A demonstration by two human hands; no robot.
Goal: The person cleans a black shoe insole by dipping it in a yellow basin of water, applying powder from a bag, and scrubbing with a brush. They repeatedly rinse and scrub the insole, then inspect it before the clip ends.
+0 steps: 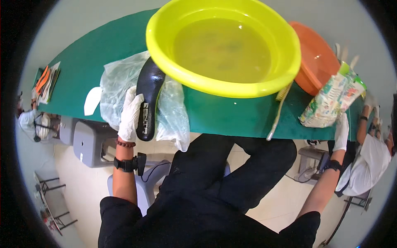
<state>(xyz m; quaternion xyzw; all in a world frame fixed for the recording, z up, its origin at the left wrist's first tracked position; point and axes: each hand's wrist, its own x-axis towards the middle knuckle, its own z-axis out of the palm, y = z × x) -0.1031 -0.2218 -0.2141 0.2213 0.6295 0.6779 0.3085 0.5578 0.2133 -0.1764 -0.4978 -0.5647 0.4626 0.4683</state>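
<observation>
My left hand (130, 113), in a white glove, is closed on the narrow lower end of a black shoe insole (149, 93) with white lettering and a yellow-green edge. Beneath the insole lies a crumpled clear plastic bag (120, 78), partly hanging over the table's near edge. The insole's wide end reaches the rim of a large yellow basin (198, 84) holding cloudy water. At the table's right edge, my right hand (341, 131), also white-gloved, is beside a white and green patterned pouch (328, 101). Its fingertips are hidden against the pouch, so its grip is unclear.
An orange basin (315, 58) stands right of the yellow one. A long-handled brush (278, 113) lies between basin and pouch. Left of the bag is a white flat piece (92, 101). Orange-handled tools (42, 80) lie at the green table's (82, 62) far left. Another person (368, 161) sits at right.
</observation>
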